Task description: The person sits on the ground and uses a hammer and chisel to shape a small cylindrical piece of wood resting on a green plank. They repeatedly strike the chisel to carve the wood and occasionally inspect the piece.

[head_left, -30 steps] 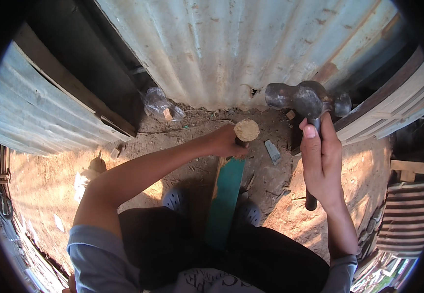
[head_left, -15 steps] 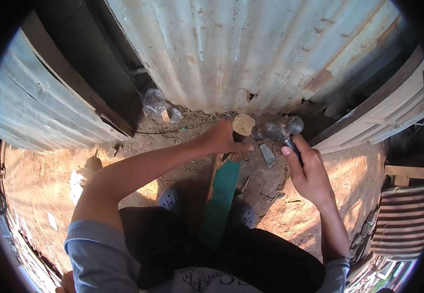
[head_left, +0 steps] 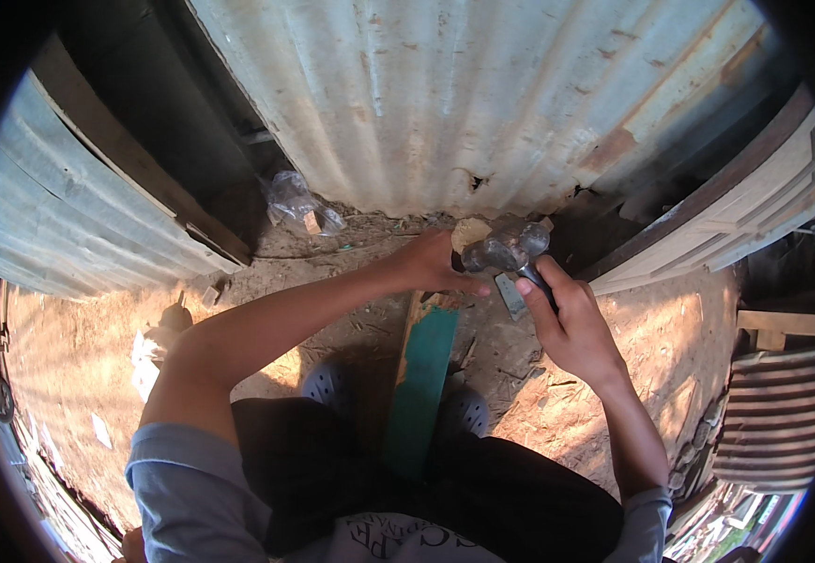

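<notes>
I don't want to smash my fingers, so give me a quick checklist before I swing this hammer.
1. Right hand closed on the hammer handle: ok.
2. Left hand holding the round-topped piece: ok, though most fingers are hidden.
3. Left thumb well clear of the hammer: not ok, I'd judge; it points out close to the head in this view.
4. Lower end of the piece seated on the green board: cannot tell; the hand hides it.
5. Feet either side of the board: ok; the clogs flank it.
</notes>
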A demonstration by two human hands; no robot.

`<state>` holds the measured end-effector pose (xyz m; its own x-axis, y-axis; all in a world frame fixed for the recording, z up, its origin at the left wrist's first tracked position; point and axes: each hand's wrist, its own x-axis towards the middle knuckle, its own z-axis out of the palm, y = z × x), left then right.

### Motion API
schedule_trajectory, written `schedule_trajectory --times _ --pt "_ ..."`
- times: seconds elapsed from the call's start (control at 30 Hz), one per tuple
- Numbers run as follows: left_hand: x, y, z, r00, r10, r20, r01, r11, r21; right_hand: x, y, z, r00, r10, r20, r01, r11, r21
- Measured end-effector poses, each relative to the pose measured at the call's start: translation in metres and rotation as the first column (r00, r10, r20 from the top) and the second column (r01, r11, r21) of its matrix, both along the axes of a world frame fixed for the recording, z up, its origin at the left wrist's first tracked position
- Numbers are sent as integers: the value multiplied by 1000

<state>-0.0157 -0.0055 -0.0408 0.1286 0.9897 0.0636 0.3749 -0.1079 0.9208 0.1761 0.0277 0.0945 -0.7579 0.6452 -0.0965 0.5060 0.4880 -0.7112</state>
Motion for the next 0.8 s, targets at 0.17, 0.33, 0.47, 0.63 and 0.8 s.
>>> schedule_trajectory --times 0.17,0.33,0.47,0.63,0.8 --pt "2 5 -3 995 101 -16 -101 995 -1 -3 7 -6 1000 9 15 -9 1000 -18" --pt "0 11 -21 993 88 75 -97 989 115 -1 12 -28 999 44 6 -44 999 -10" --pt "-18 14 -17 999 -11 -40 8 997 -76 -5 16 -27 998 27 48 -23 997 -75" --pt "-23 18 -27 987 63 150 -63 998 -7 -4 27 -39 1000 -17 25 19 998 -53" --pt "-22 29 -26 988 144 -57 -153 959 -237 -11 38 -35 995 -67 -76 63 997 -48"
